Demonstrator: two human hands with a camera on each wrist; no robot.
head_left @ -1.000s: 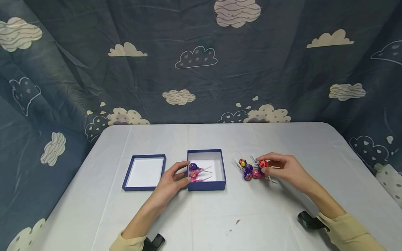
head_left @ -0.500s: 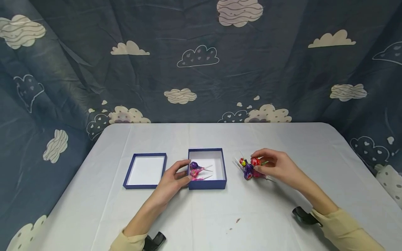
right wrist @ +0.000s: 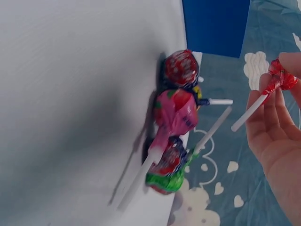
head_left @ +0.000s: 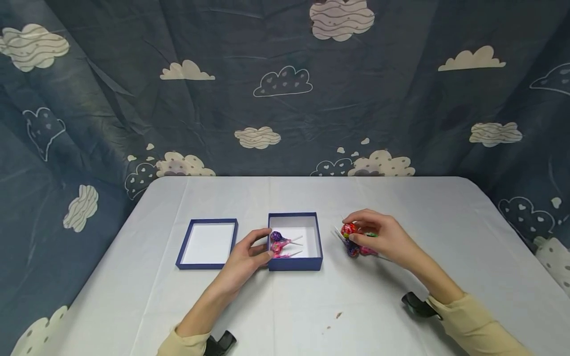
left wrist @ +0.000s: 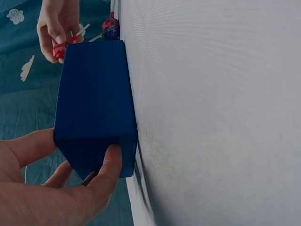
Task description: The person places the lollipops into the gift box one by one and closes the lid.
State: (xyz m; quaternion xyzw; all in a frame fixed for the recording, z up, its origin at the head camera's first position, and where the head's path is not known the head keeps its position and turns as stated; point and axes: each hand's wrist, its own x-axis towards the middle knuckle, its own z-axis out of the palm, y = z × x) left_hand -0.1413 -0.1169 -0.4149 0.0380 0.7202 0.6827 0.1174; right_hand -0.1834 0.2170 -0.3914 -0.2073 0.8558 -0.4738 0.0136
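Observation:
My right hand (head_left: 385,240) pinches a red-wrapped lollipop (right wrist: 277,77) by its candy end, raised above the table; its white stick points away from the fingers. Below that hand lies a loose pile of lollipops (right wrist: 176,113) in pink, green, dark blue and red wrappers, partly covered by the hand in the head view. My left hand (head_left: 247,254) holds the left side of an uncovered blue box (head_left: 295,264), thumb and fingers spread across that wall (left wrist: 94,89). Inside the box, several purple and pink lollipops (head_left: 278,245) lie along the left, sticks pointing right.
A shallow blue lid (head_left: 207,244) with a white inside lies left of the box. Small brown specks (head_left: 339,315) mark the white tablecloth (head_left: 294,311) near the front. Behind the table hangs a dark cloud-patterned curtain (head_left: 285,113).
My right hand has lifted the red lollipop off the right of the pile and moved left with it, over the other lollipops. The left hand stays on the box.

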